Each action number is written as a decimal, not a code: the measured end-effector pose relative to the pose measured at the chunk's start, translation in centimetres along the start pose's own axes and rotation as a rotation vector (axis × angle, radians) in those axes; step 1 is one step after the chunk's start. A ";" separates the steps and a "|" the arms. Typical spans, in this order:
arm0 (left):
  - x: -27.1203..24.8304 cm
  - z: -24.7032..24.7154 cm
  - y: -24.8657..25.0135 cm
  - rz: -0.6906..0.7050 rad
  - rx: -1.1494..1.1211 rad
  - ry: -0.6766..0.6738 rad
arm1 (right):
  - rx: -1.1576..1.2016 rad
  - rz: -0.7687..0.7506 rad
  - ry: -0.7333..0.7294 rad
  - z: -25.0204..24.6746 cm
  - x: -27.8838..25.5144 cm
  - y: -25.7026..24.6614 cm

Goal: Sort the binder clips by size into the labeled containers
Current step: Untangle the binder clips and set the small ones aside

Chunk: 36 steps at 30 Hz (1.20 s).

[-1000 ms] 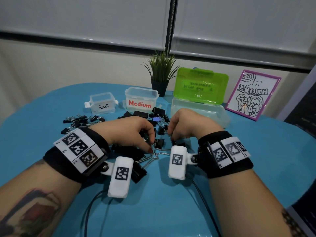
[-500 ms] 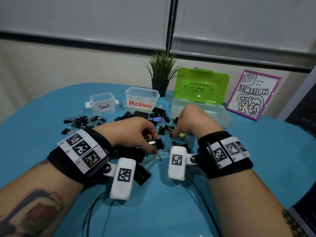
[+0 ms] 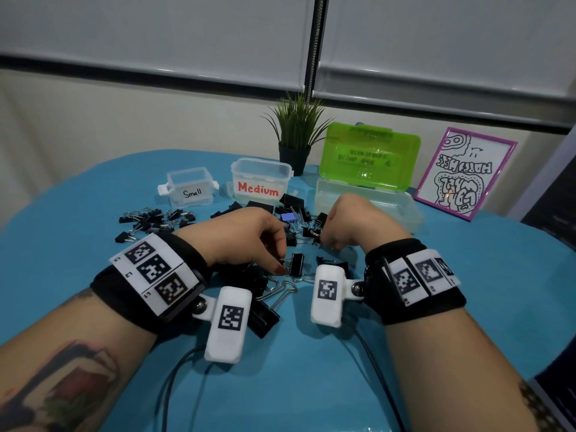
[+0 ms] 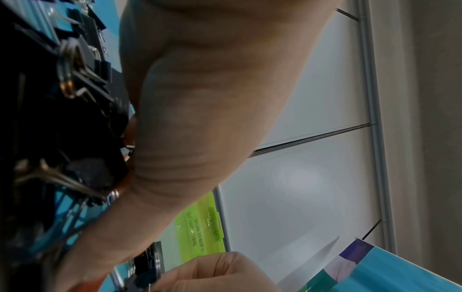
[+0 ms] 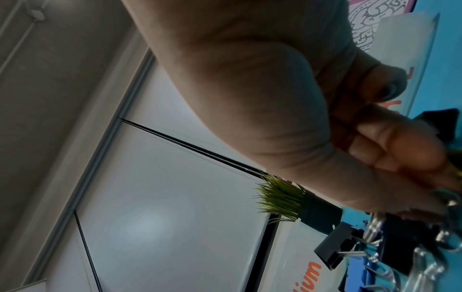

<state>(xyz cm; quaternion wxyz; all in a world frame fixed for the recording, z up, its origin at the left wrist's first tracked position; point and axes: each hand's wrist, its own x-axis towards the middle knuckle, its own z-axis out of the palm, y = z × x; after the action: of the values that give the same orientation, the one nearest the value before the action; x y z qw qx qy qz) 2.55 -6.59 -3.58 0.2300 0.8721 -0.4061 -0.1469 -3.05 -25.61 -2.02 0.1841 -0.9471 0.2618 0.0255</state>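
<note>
Now the binder clips (image 3: 290,219) lie in a loose heap just in front of the Medium container (image 3: 261,182), probably so that each size is easy to compare. The left hand (image 3: 246,235) pinches the wire handle of one black clip (image 3: 296,264) on the near side of the heap. The right hand (image 3: 352,222), curled, seems to hold something small; the head view hides it. Only the right wrist view shows its fingers (image 5: 390,142) folded, yet what they hold stays unclear. Left of the Medium container stands the Small container (image 3: 190,186).
</note>
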 end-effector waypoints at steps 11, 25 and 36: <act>-0.1 0.1 0.0 0.028 0.018 0.031 | 0.334 -0.075 0.117 -0.9 -0.3 0.3; 1.3 0.4 0.1 -0.047 -0.739 0.284 | 0.689 -0.493 0.057 -0.3 -1.4 -0.9; 1.6 0.5 -0.1 -0.114 -0.712 0.357 | 0.192 -0.126 -0.056 -1.6 -0.8 1.7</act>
<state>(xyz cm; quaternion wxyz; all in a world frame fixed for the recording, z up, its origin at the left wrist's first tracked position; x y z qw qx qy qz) 3.36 -7.94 -4.15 0.5764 0.7708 -0.2341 -0.1371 -4.65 -27.16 -1.02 0.2822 -0.9387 0.1977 0.0150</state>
